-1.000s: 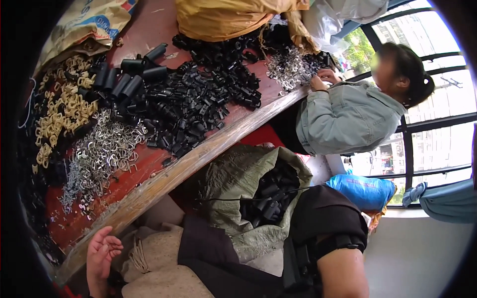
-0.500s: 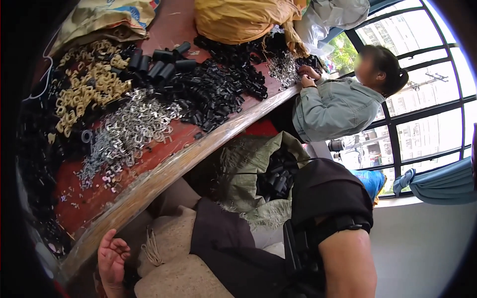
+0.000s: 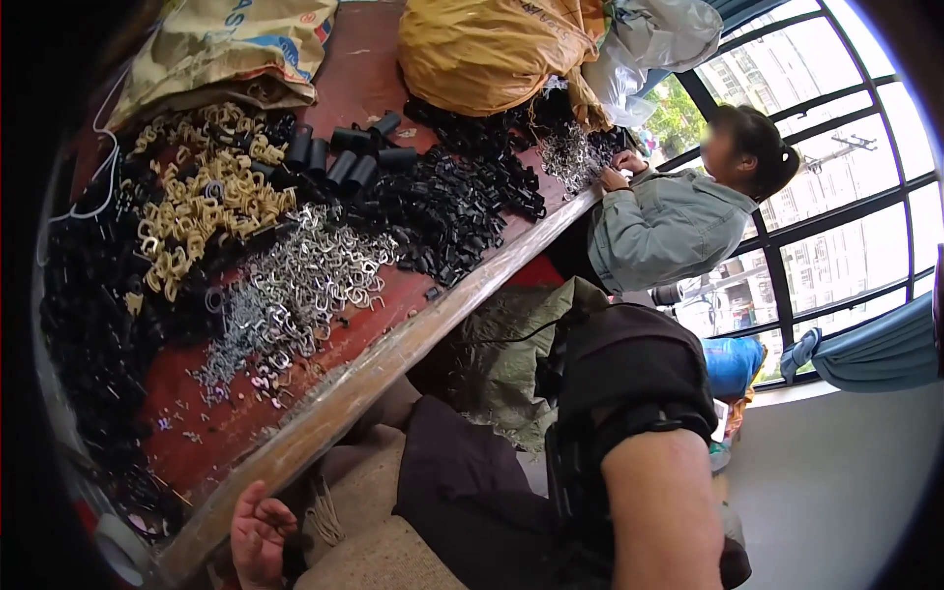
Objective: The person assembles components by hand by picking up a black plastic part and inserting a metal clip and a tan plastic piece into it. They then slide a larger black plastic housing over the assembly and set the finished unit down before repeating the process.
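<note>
My left hand point(image 3: 261, 536) is raised beside the table's front edge, with its fingers apart and loosely curled and nothing in them. Below it are my brown apron point(image 3: 379, 551) and dark clothing point(image 3: 457, 467). My right forearm point(image 3: 659, 506) reaches up from the lower edge, with black straps and a dark cover point(image 3: 639, 369) at its far end. The fingers of that hand are hidden. Just beyond the cover stands a green woven sack point(image 3: 501, 359), its mouth mostly blocked from sight.
On the red table point(image 3: 182, 393) lie piles of tan curved pieces point(image 3: 211, 211), silvery metal hooks point(image 3: 315, 265) and black plastic parts point(image 3: 442, 206). A yellow sack point(image 3: 492, 59) and a printed sack point(image 3: 236, 49) stand behind. A co-worker point(image 3: 674, 221) handles small pieces at the far right, near the windows.
The table and its piles have shifted right and down in view. My right arm has moved left across the sack, hiding the black tubes in its mouth. The left hand keeps its curled pose.
</note>
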The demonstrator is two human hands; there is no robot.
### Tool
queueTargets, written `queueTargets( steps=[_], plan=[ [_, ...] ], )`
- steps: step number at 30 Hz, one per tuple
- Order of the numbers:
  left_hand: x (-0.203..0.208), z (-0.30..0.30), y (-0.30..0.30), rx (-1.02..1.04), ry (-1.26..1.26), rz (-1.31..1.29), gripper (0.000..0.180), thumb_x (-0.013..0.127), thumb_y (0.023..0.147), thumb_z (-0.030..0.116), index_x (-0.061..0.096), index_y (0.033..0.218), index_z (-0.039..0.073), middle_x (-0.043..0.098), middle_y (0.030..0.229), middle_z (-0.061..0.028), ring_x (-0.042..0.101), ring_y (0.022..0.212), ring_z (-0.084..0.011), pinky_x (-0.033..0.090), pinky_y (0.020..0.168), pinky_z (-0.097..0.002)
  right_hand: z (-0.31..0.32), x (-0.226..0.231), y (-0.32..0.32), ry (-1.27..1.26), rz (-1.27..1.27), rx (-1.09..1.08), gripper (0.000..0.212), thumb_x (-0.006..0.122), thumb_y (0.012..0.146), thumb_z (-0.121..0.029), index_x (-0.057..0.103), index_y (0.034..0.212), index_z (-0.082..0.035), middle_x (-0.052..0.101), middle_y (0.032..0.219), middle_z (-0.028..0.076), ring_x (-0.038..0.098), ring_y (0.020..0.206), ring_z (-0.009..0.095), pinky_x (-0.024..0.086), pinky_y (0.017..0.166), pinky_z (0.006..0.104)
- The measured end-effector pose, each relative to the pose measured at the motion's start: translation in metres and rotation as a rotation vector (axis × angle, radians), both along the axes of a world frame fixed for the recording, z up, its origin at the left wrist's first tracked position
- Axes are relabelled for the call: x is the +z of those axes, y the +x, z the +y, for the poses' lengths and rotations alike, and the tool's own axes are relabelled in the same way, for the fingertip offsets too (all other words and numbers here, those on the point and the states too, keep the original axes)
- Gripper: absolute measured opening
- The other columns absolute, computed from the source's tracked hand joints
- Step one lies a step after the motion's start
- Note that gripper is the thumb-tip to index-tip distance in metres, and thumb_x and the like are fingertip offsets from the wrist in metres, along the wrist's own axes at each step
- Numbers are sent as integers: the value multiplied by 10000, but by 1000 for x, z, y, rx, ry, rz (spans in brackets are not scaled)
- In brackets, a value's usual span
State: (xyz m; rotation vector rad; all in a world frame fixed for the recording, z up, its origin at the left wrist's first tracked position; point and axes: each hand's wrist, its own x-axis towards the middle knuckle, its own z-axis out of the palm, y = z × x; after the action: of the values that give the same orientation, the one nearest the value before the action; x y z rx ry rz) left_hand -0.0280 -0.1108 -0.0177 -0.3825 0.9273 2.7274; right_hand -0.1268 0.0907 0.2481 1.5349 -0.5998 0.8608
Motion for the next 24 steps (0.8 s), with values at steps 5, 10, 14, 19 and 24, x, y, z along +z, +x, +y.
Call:
queueTargets(
  steps=[5,10,14,19,24],
  plan=[
    [-5,-1,2,8,-34,-18,571,568,770,235,290,1225,28,523,943,-97,544,810,-173,479,665,-268,17,-34,16,84,-160,91,353,558,780,-213,452,1063,-31,401,1108,86,265,1105,169,214,906,405],
    [-8,-6,10,-130,-40,-8,651,543,796,262,181,1295,52,446,1132,-91,461,999,-199,383,847,-310,33,-72,7,78,-239,4,356,560,757,-209,461,1060,-51,407,1114,87,289,1094,182,225,887,407],
    [4,18,0,-84,-54,-27,639,535,800,259,188,1288,36,458,1111,-91,470,982,-205,396,826,-317,59,-100,-11,53,-286,-47,360,562,739,-207,468,1057,-66,412,1119,89,309,1086,193,234,872,408],
    [20,44,-39,-54,-76,-19,651,537,796,255,180,1282,10,447,1123,-123,473,980,-219,400,828,-325,98,-130,-50,21,-367,-133,368,565,717,-203,477,1054,-86,419,1125,90,333,1075,206,245,853,410],
    [41,50,-82,-36,-136,-9,665,542,790,259,173,1282,4,435,1141,-141,473,982,-227,399,834,-332,111,-155,-76,41,-465,-228,378,567,694,-200,486,1051,-105,425,1132,92,358,1064,219,256,833,412]
  ],
)
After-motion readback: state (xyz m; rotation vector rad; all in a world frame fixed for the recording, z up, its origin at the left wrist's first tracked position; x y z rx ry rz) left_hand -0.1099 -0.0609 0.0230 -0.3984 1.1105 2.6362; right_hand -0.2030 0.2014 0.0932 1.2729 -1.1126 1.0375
